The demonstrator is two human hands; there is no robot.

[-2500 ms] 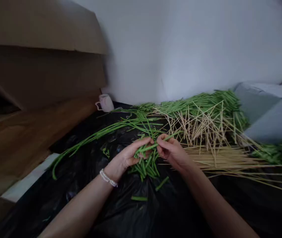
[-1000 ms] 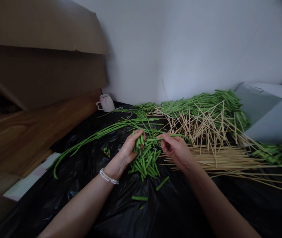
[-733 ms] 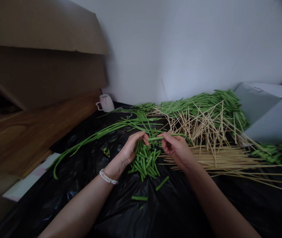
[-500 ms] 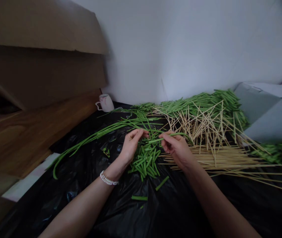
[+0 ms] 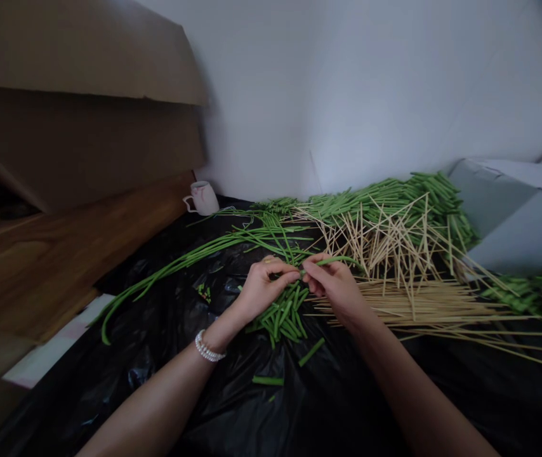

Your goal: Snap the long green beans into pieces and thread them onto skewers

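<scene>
In the middle of the view, my right hand [image 5: 335, 284] pinches a long green garlic scape [image 5: 340, 259], whose curved end sticks out to the right. My left hand [image 5: 265, 284], with a beaded bracelet at the wrist, has thumb and finger closed at the scape's near end, fingertips against those of the right hand. Under both hands lies a heap of short cut scape pieces [image 5: 283, 315]. Long uncut scapes [image 5: 190, 252] stretch away to the left. Close to my right hand are thin wooden skewers [image 5: 423, 303], some loosely crossed, others side by side.
Black plastic sheeting [image 5: 252, 419] covers the surface. Against the wall is a stack of skewered green pieces [image 5: 395, 193]. A white mug [image 5: 203, 198] stands at the back left, by a large cardboard box [image 5: 85, 127]. A grey box [image 5: 513, 216] is at the right.
My left hand has moved right and its fingers have closed on the scape's end, meeting my right hand. The right hand has shifted slightly left with the scape.
</scene>
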